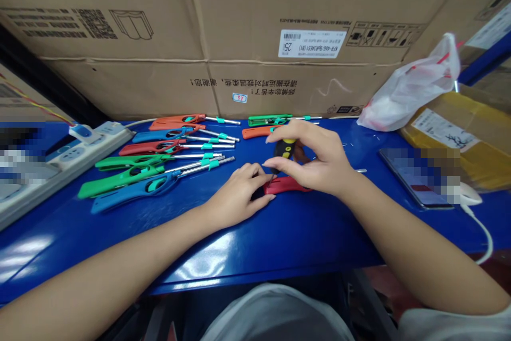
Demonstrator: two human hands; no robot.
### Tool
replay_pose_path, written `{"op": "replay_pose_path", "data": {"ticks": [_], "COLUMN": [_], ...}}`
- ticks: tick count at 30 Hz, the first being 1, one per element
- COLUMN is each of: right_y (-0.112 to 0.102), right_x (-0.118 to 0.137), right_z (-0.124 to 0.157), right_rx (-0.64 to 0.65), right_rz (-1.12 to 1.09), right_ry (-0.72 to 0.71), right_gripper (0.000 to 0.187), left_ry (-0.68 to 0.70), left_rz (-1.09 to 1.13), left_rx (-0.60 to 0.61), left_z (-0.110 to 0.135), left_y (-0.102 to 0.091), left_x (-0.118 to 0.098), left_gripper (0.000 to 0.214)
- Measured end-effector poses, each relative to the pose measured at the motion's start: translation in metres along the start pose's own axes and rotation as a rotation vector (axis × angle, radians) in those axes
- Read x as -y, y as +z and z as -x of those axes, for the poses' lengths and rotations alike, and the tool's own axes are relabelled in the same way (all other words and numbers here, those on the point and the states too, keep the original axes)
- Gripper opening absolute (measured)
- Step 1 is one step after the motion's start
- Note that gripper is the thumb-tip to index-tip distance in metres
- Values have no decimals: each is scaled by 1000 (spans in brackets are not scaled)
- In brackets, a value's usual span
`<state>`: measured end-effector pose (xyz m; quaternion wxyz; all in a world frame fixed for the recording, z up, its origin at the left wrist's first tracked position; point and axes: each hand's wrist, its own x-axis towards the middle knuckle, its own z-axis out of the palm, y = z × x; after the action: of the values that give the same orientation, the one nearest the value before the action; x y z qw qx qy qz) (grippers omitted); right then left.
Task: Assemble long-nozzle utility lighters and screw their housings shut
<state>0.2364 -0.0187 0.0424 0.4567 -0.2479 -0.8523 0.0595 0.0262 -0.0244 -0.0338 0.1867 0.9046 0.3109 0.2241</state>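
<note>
A short black-and-yellow screwdriver (pixel 285 148) is held upright in my right hand (pixel 319 157), gripped between thumb and fingers. Its tip meets the handle end of a red gas lighter (pixel 283 186) lying flat on the blue table. Closed on that same handle end is my left hand (pixel 239 194), thumb on the near side and fingers on the far side. The right hand hides the middle of the red lighter, and its metal tube tip (pixel 361 171) shows beyond. Behind the right hand are an orange lighter (pixel 257 132) and a green lighter (pixel 269 119).
Several coloured lighters (pixel 123 184) lie in a row on the left. A white power strip (pixel 59 165) runs along the left edge. A large cardboard box (pixel 159 75) stands behind. On the right are a phone (pixel 411 181), a plastic bag (pixel 415 85) and a yellow-taped parcel (pixel 479 160).
</note>
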Motion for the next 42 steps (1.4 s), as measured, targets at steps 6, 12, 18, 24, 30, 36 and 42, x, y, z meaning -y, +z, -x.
{"op": "replay_pose_path", "data": {"ticks": [6, 12, 18, 24, 30, 36, 42], "right_y": [-4, 4, 7, 3, 8, -7, -1], "right_x": [1, 2, 6, 7, 1, 6, -4], "right_z": [0, 3, 3, 3, 2, -1, 0], "right_rx": [130, 99, 94, 165, 51, 193, 22], "right_rz": [4, -104, -12, -332, -158, -230, -85], "right_ry": [-30, 45, 5, 119, 35, 51, 20], "right_gripper": [34, 36, 33, 44, 26, 43, 31], "left_ry": [-11, -20, -59, -66, -102, -78, -82], "left_rz": [8, -15, -30, -41, -44, -39, 3], "left_rx": [0, -10, -14, -15, -15, -4, -11], "left_z": [0, 1, 1, 2, 2, 1, 0], "left_y": [-2, -1, 0, 0, 0, -1, -1], "left_x": [-1, -1, -3, -3, -4, -3, -3], "left_gripper": [34, 28, 25, 28, 23, 36, 35]}}
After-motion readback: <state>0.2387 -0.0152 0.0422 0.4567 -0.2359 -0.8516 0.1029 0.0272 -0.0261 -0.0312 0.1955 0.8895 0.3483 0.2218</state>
